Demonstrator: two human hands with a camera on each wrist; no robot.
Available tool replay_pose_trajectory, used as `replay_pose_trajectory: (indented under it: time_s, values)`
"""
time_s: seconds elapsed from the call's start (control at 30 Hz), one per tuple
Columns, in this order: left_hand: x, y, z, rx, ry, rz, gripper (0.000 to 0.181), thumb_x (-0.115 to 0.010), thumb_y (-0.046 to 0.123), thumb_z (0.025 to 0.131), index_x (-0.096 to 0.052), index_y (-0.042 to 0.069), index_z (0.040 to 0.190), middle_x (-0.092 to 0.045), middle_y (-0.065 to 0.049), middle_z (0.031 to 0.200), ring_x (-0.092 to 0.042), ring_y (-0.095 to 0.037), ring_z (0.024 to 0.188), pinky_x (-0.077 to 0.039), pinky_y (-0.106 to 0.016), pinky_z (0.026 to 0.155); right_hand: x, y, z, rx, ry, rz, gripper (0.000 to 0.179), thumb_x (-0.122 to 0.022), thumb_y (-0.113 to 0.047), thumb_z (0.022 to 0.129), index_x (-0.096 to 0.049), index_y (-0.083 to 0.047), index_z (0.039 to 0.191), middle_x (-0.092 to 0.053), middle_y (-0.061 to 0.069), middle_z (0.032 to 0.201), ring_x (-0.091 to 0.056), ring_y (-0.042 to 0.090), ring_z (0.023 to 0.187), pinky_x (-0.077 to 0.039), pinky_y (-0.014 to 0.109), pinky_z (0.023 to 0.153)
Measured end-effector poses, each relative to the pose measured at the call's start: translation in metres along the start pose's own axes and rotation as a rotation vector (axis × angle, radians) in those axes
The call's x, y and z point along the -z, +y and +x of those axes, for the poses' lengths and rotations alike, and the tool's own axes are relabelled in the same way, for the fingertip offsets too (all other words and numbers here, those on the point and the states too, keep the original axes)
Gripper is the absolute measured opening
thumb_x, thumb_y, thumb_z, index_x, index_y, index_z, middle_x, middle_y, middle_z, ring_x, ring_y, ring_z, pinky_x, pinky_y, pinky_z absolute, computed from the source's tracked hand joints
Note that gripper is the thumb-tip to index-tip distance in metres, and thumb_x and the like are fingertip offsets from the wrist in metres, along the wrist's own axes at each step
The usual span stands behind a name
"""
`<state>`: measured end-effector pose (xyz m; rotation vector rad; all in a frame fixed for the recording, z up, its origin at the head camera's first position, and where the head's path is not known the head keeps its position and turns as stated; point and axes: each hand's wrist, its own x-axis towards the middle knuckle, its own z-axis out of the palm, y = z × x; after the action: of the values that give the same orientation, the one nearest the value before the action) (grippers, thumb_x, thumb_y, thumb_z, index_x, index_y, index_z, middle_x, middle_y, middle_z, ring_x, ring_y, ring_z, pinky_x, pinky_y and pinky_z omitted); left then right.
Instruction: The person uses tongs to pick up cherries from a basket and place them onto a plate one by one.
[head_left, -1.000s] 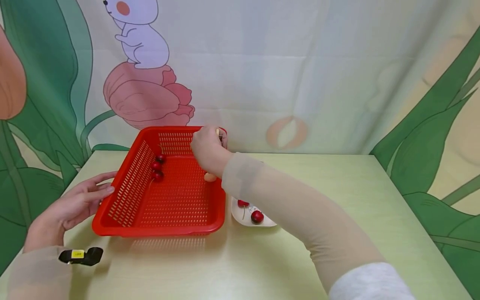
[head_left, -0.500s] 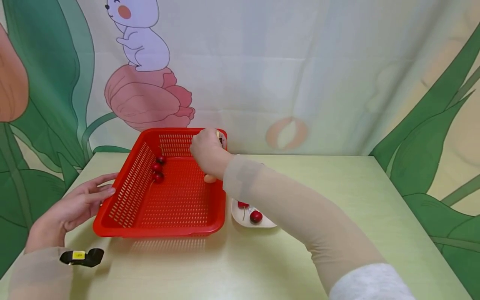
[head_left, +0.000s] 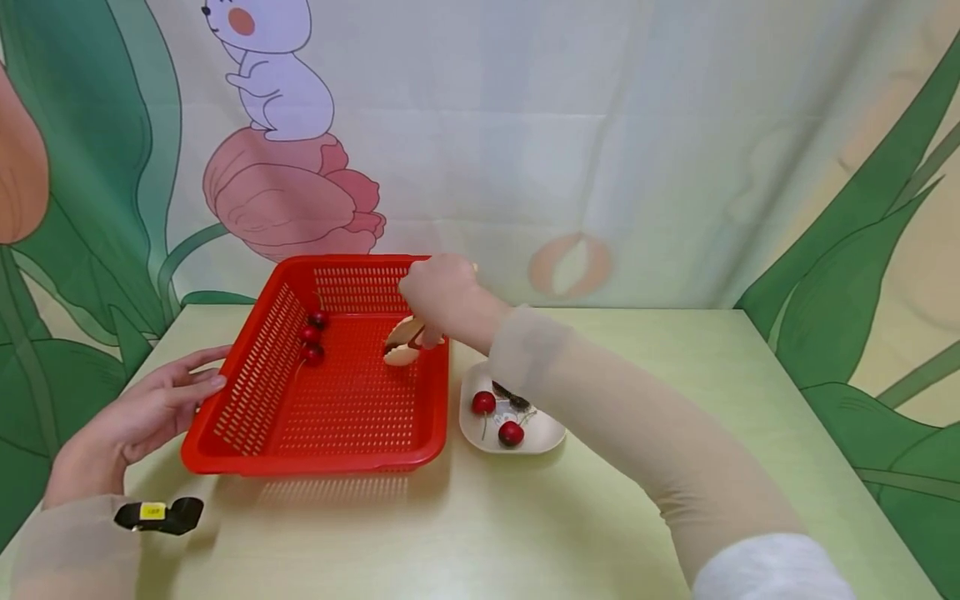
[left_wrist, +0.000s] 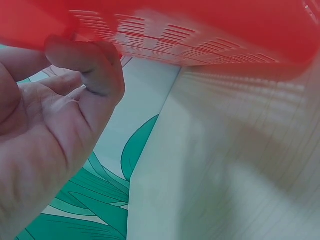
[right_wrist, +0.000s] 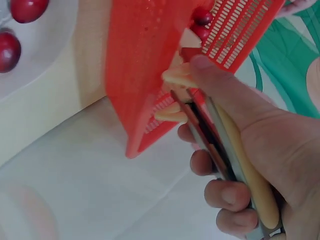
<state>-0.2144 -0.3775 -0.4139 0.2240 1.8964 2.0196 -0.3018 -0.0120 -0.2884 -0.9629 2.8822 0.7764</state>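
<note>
In the head view my right hand [head_left: 444, 292] is over the far right corner of the red plastic basket [head_left: 315, 461], gripping a pair of tongs [head_left: 405, 331]. The tongs' pale, rounded tips [right_wrist: 179, 76] point down inside the basket's right wall and stand apart; I see nothing held between them. Three dark red cherries [head_left: 311, 333] lie along the basket's left side. At that side my left hand [head_left: 153, 408] holds the rim, and the left wrist view shows its curled fingers [left_wrist: 85, 65] against the basket's outside.
A small white dish [head_left: 551, 433] stands right of the basket, with two red cherries [head_left: 512, 433] and a dark mark or object [head_left: 517, 402] partly beside the sleeve. A printed curtain [head_left: 675, 167] hangs behind the pale table [head_left: 675, 358].
My right hand has shifted right, bringing the tongs' pale tips into fuller view inside the basket and uncovering more of the white dish. The left hand and basket stay nearly still.
</note>
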Motion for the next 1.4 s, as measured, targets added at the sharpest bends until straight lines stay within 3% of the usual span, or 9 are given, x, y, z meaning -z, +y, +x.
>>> replay_pose_trajectory:
  time_s: [0.23, 0.4, 0.53, 0.73, 0.9, 1.03, 1.17, 1.23, 1.4]
  values:
    - [-0.001, 0.002, 0.002, 0.0, -0.018, -0.006, 0.04, -0.044, 0.005, 0.11, -0.041, 0.028, 0.142, -0.066, 0.0, 0.128, -0.07, -0.023, 0.107, -0.06, -0.041, 0.086, -0.019, 0.026, -0.008, -0.039, 0.008, 0.236, 0.044, -0.082, -0.059, 0.08, -0.068, -0.02, 0.096, -0.064, -0.005, 0.086, -0.057, 0.016, 0.078, -0.052, 0.031, 0.06]
    - [0.0, 0.001, 0.002, -0.003, -0.03, -0.013, 0.039, -0.043, 0.005, 0.11, -0.041, 0.028, 0.142, -0.066, 0.0, 0.127, -0.07, -0.022, 0.107, -0.06, -0.04, 0.086, -0.033, 0.041, -0.014, 0.006, 0.04, 0.41, 0.041, -0.081, -0.058, 0.083, -0.07, -0.018, 0.084, -0.064, -0.005, 0.075, -0.056, 0.015, 0.071, -0.046, 0.03, 0.058]
    - [0.001, 0.0, 0.001, -0.002, -0.024, -0.014, 0.04, -0.043, 0.005, 0.11, -0.04, 0.028, 0.142, -0.066, 0.0, 0.127, -0.069, -0.022, 0.108, -0.06, -0.04, 0.086, -0.045, 0.048, -0.017, 0.022, 0.082, 0.481, 0.039, -0.081, -0.059, 0.082, -0.071, -0.021, 0.081, -0.064, -0.007, 0.072, -0.057, 0.014, 0.07, -0.045, 0.03, 0.059]
    - [0.0, 0.0, 0.001, 0.001, -0.022, -0.005, 0.04, -0.043, 0.005, 0.11, -0.041, 0.029, 0.142, -0.066, 0.001, 0.128, -0.069, -0.022, 0.108, -0.06, -0.041, 0.087, -0.062, 0.057, -0.022, 0.045, 0.113, 0.596, 0.035, -0.08, -0.059, 0.083, -0.076, -0.025, 0.082, -0.066, -0.01, 0.068, -0.056, 0.015, 0.07, -0.046, 0.028, 0.058]
    - [0.0, 0.0, 0.001, -0.004, -0.012, -0.003, 0.041, -0.044, 0.005, 0.11, -0.041, 0.029, 0.143, -0.066, 0.002, 0.129, -0.07, -0.022, 0.108, -0.059, -0.041, 0.087, -0.076, 0.067, -0.03, 0.069, 0.185, 0.724, 0.04, -0.081, -0.055, 0.084, -0.08, -0.016, 0.095, -0.071, -0.005, 0.076, -0.058, 0.016, 0.074, -0.046, 0.028, 0.063]
    - [0.0, 0.001, 0.002, 0.005, -0.003, 0.01, 0.041, -0.045, 0.006, 0.11, -0.04, 0.03, 0.143, -0.066, 0.003, 0.129, -0.07, -0.022, 0.108, -0.059, -0.042, 0.088, -0.086, 0.076, -0.041, 0.065, 0.254, 0.767, 0.046, -0.081, -0.055, 0.084, -0.08, -0.014, 0.103, -0.071, -0.004, 0.081, -0.059, 0.016, 0.074, -0.048, 0.029, 0.062]
    - [0.0, 0.002, 0.002, 0.009, -0.001, 0.018, 0.042, -0.045, 0.006, 0.109, -0.039, 0.03, 0.143, -0.065, 0.003, 0.13, -0.07, -0.022, 0.108, -0.059, -0.042, 0.088, -0.094, 0.084, -0.057, 0.054, 0.3, 0.781, 0.039, -0.08, -0.056, 0.084, -0.077, -0.018, 0.093, -0.066, -0.006, 0.072, -0.058, 0.015, 0.066, -0.046, 0.031, 0.057]
    - [0.0, 0.003, 0.001, 0.014, 0.002, 0.03, 0.042, -0.046, 0.007, 0.109, -0.039, 0.03, 0.144, -0.065, 0.003, 0.13, -0.07, -0.022, 0.108, -0.059, -0.043, 0.088, -0.098, 0.088, -0.065, 0.052, 0.311, 0.792, 0.037, -0.08, -0.055, 0.084, -0.075, -0.019, 0.09, -0.063, -0.007, 0.069, -0.056, 0.015, 0.064, -0.045, 0.031, 0.056]
    - [-0.001, 0.004, 0.001, 0.028, 0.012, 0.069, 0.042, -0.047, 0.009, 0.109, -0.037, 0.031, 0.144, -0.065, 0.004, 0.13, -0.07, -0.022, 0.108, -0.058, -0.044, 0.088, -0.109, 0.095, -0.084, 0.022, 0.307, 0.829, 0.038, -0.081, -0.054, 0.084, -0.078, -0.019, 0.099, -0.065, -0.008, 0.071, -0.056, 0.013, 0.063, -0.045, 0.032, 0.057]
